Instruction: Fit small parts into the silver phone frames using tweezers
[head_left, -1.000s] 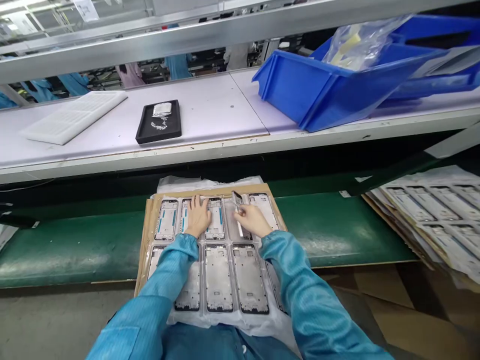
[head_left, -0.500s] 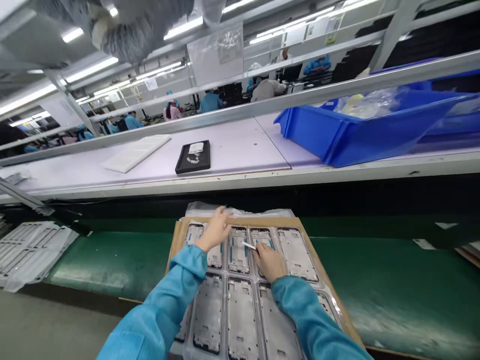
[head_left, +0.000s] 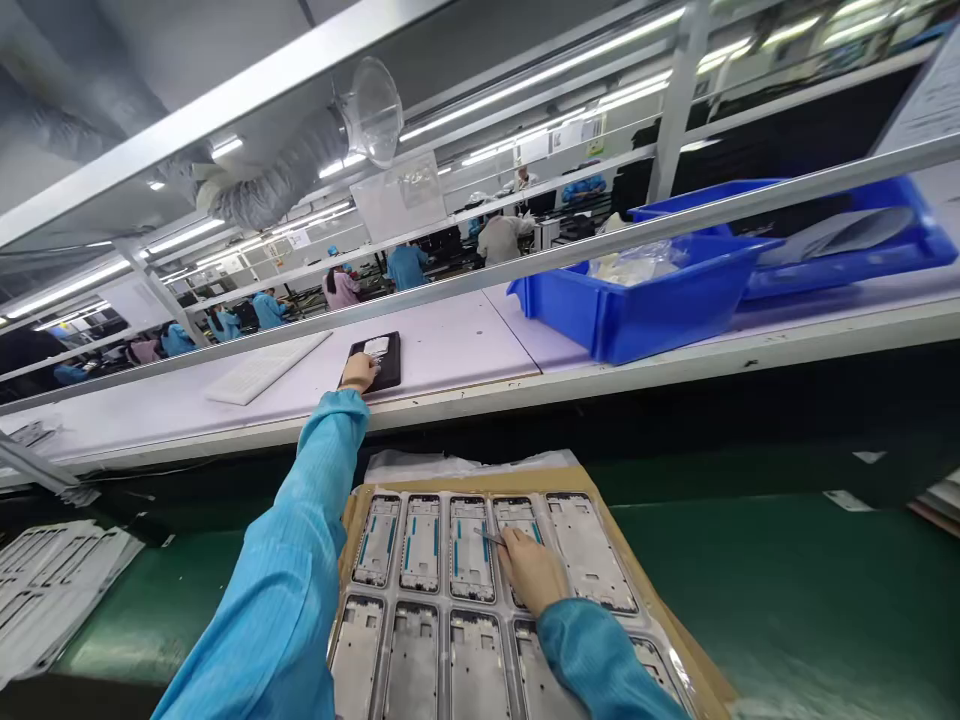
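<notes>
My left hand [head_left: 360,371] reaches up onto the shelf, its fingers bunched together over the near left side of a small black tray [head_left: 388,376]. Inside that tray lie a white pad [head_left: 376,346] and some small clear bits; what the fingertips hold, if anything, is hidden. Thin metal tweezers [head_left: 489,537] are gripped in my right hand [head_left: 536,572], their tip over a phone frame [head_left: 470,570]. Phone frames sit in rows in a clear plastic tray [head_left: 445,600]. Several in the far row carry blue-green strips; my right hand covers part of one.
Cardboard [head_left: 551,481] lies under the plastic tray, on a green surface [head_left: 750,590]. Blue bins [head_left: 637,318] stand on the shelf [head_left: 450,335] at right, a white slab [head_left: 266,370] at left. More frames [head_left: 52,590] are stacked far left. A metal rail [head_left: 465,272] runs above the shelf; people work beyond.
My left hand has moved from above the phone frames up to the black tray on the shelf. My right hand stays over the frames with the tweezers. The camera view has shifted.
</notes>
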